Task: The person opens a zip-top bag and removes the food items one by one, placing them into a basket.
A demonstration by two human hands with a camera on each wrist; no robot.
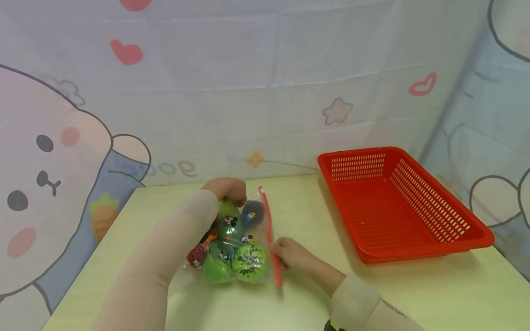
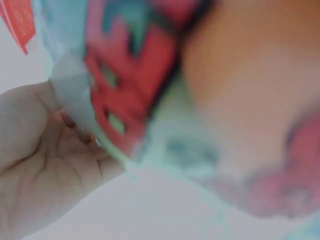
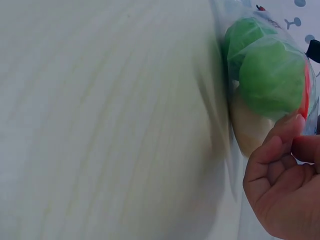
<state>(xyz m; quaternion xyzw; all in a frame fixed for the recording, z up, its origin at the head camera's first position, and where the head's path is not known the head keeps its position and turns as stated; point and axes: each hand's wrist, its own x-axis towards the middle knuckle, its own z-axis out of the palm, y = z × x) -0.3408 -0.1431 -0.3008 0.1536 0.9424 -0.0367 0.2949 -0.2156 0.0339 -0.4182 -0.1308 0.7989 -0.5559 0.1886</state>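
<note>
A clear plastic zip bag (image 1: 261, 234) with a red closure strip (image 1: 269, 220) holds several balls printed with cartoon figures. Among them are a bright green ball (image 1: 250, 263) and a dark ball (image 1: 252, 214). At the bag's far side, my left hand (image 1: 227, 187) grips the plastic; in the left wrist view its fingers curl at the bag's edge, beside blurred red printing. With thumb and fingers, my right hand (image 1: 290, 253) pinches the red strip along the bag's right side. The right wrist view shows this pinch close to a green ball (image 3: 275, 80).
A red perforated plastic basket (image 1: 393, 216) stands to the right on the pale yellow table (image 1: 298, 207). Behind the table hangs a curtain (image 1: 248, 92) with printed hearts, a star and a bear.
</note>
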